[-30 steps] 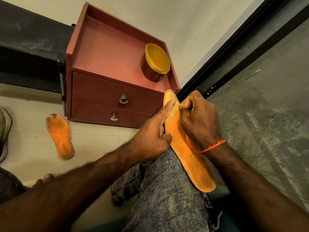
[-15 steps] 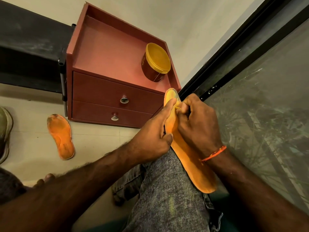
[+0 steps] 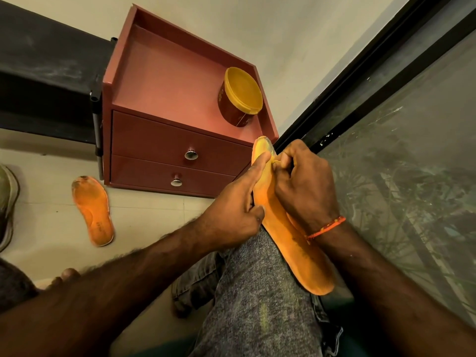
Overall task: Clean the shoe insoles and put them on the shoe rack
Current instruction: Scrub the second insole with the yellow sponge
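An orange insole (image 3: 288, 235) lies along my raised knee, toe end pointing up toward the cabinet. My left hand (image 3: 237, 207) grips its left edge, index finger stretched along the toe part and thumb pressed on the side. My right hand (image 3: 304, 184) has its fingers curled against the insole's upper surface near the toe, pinching something small and pale that I cannot identify. A second orange insole (image 3: 94, 211), dirty at the toe, lies flat on the floor at the left.
A reddish-brown two-drawer cabinet (image 3: 164, 150) stands against the wall, with a yellow-lidded jar (image 3: 239, 97) on top. A dark glass door (image 3: 399, 150) runs along the right. A black shelf (image 3: 49, 73) is at the left, and a shoe (image 3: 6, 202) at the left edge.
My right hand has shifted slightly up the insole toward the toe. The left hand keeps its grip and the floor insole has not moved.
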